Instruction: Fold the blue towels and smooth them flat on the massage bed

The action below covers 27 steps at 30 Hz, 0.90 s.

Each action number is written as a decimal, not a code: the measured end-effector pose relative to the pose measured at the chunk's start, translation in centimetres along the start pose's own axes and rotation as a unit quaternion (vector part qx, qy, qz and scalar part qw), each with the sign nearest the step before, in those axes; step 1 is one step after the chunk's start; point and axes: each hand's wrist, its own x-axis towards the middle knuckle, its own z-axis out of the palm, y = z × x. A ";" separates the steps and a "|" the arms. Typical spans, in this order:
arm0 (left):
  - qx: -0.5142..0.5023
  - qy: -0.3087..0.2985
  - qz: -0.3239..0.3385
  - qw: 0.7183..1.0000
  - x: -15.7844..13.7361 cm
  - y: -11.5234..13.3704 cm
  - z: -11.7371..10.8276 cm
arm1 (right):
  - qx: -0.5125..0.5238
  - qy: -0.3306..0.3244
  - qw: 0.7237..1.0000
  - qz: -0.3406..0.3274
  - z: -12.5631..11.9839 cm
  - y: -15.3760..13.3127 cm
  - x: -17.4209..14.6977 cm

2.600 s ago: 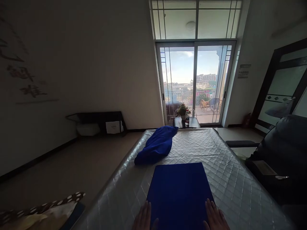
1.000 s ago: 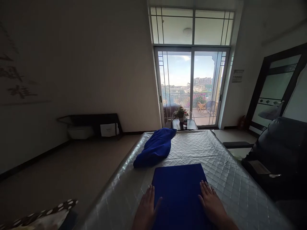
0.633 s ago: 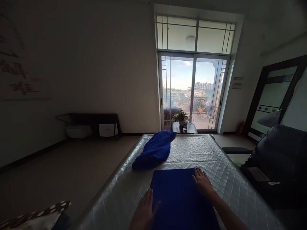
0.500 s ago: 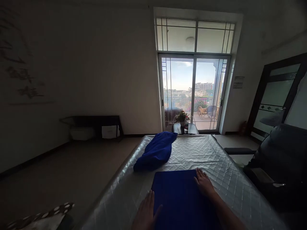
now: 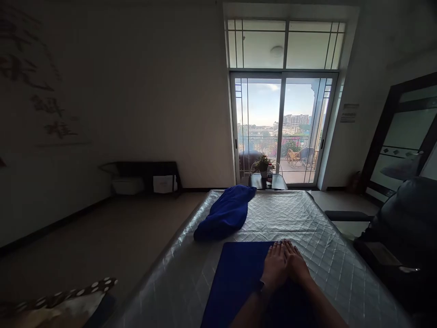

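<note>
A dark blue cloth [image 5: 235, 273] lies flat and smooth on the table with the silvery quilted cover [image 5: 283, 214]. My left hand [image 5: 275, 262] rests on it near its far right corner, fingers stretched forward. Right beside it, my right hand [image 5: 296, 263] lies flat along the cloth's right edge, and the two hands touch. Neither hand grasps anything that I can see. Further off to the left, a second blue cloth [image 5: 225, 214] lies in a loose, crumpled heap.
A small dark table [image 5: 280, 183] with a potted plant [image 5: 263, 164] and a bottle [image 5: 269, 173] stands before the sliding glass door. At right is a black chair [image 5: 399, 223]. A dotted fabric item [image 5: 78, 291] sits at lower left, a dark bench [image 5: 146, 171] along the wall.
My left hand has moved from the flat cloth's left edge across to its right side, beside my right hand. My right hand stays near the far right corner. The view has turned slightly left.
</note>
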 end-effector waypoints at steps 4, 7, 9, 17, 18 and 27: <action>0.000 0.000 -0.008 1.000 0.3 -1.7 0.4 | 0.003 -0.006 1.000 -0.003 0.2 0.1 0.2; 0.014 0.009 -0.039 0.999 -1.4 -5.3 -0.9 | 0.018 -0.008 1.000 0.015 -0.1 -0.2 0.3; 0.030 0.019 -0.073 0.997 -2.9 -8.2 -2.1 | 0.023 -0.003 1.000 0.019 -0.2 -0.3 0.3; 0.078 0.038 -0.207 0.975 -7.2 -16.7 -5.2 | 0.029 0.005 1.000 0.012 0.6 0.2 0.5; 0.079 0.038 -0.210 0.974 -7.3 -16.9 -5.2 | 0.023 0.010 1.000 0.008 0.7 0.2 0.5; 0.101 0.054 -0.210 0.971 -7.4 -16.9 -4.4 | -0.002 0.048 0.999 0.017 0.7 -0.8 -0.6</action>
